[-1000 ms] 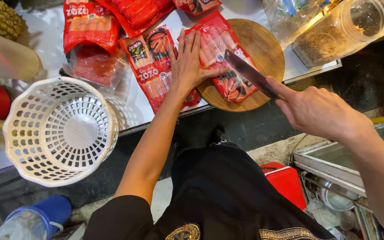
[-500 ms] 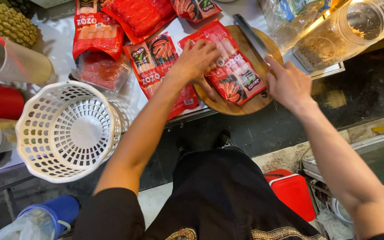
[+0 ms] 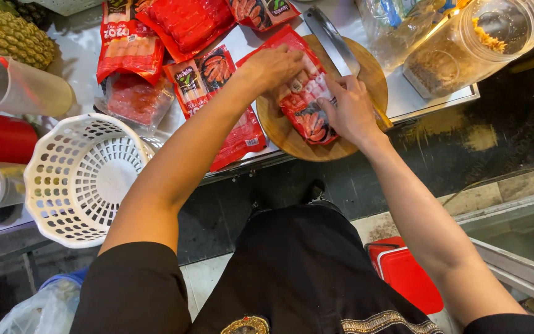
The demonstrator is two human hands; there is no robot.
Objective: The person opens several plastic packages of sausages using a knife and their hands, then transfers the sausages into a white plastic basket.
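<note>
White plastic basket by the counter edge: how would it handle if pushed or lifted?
The white basket is open lattice plastic and looks empty, so probably light and easy to slide. It seems to overhang the counter edge, so a push might tip it off. Its walls likely flex when squeezed.

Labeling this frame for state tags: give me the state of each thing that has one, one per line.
left hand: pressing down on sausage pack
right hand: gripping sausage pack's edge
sausage pack: lying flat on cutting board; whether opened, cannot tell
cutting board: flat on counter, partly overhanging edge
knife: laid down on cutting board, unheld
white basket: empty
plastic jar: lying on its side, partly filled
clear cup: tipped over
</note>
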